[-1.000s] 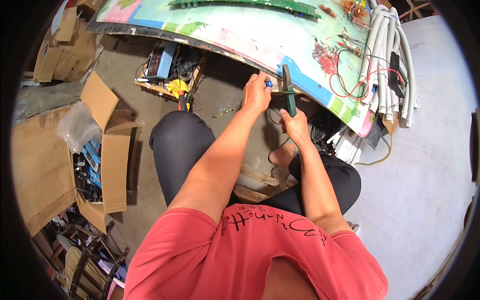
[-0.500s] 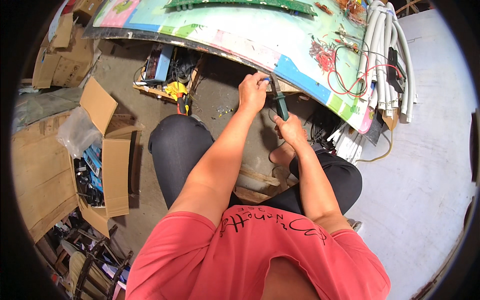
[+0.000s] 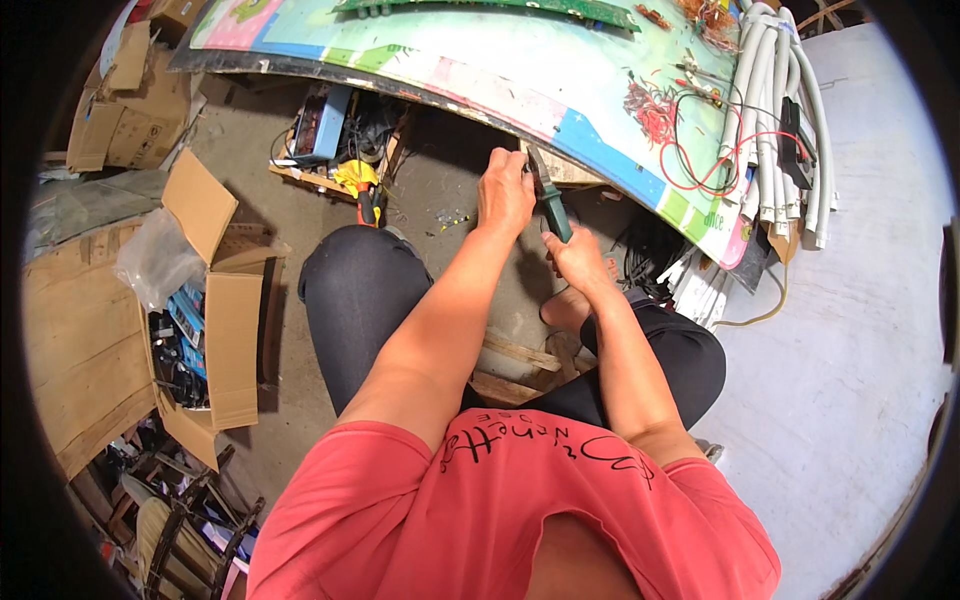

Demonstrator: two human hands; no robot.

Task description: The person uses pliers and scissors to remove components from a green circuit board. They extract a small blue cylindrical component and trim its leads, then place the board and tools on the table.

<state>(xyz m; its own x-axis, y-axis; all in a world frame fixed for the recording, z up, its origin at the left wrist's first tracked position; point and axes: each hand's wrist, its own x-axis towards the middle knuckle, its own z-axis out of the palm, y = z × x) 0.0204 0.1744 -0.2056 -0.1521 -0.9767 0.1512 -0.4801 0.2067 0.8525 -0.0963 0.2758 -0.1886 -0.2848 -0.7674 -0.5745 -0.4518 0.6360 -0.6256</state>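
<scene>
1. Green-handled pliers (image 3: 549,192) are the thing here. They're just ahead of the right hand (image 3: 577,258), head angled up and over toward the left one.
2. Right grip: wrapped around the handles. Left hand (image 3: 507,195): fingers curled in right by the pliers' head, but can't tell what, if anything, they're pinching.
3. Progress? Looks mid-job to me: tool's brought up to the left fingertips. Can't see whether the jaws have bitten anything, so no clue what's finished or left.
4. Beyond the right grip, the surface (image 3: 600,100) has reddish scraps (image 3: 652,113) up and to the right, a red-and-black cable (image 3: 664,178) nearer. Can't say if those scraps came from this.
</scene>
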